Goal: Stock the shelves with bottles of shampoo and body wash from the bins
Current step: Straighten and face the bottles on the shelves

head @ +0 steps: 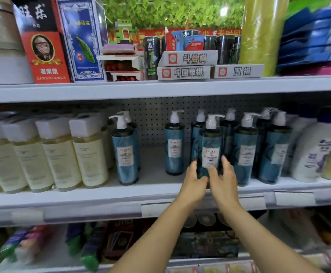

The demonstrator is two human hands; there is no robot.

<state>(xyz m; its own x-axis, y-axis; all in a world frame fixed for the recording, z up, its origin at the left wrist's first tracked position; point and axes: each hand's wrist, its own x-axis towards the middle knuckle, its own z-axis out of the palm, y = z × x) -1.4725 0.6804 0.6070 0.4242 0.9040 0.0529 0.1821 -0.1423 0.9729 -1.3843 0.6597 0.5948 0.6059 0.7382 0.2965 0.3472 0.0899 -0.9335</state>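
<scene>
A blue shampoo bottle [210, 146] with a white pump stands upright on the middle shelf [101, 196], near its front edge. My left hand [194, 182] wraps the bottle's lower left side. My right hand [224, 180] holds its lower right, with the thumb across the front under the label. More blue pump bottles of the same kind stand around it: one to the left [174, 146], another further left [124, 152], and several on the right [245, 150]. A gap of bare shelf lies between the two left bottles.
Cream bottles [89, 152] with square white caps fill the shelf's left part. White bottles [314, 152] stand at the right. The upper shelf [160, 87] carries game boxes and cans. Packets lie on the lower shelf [86, 245].
</scene>
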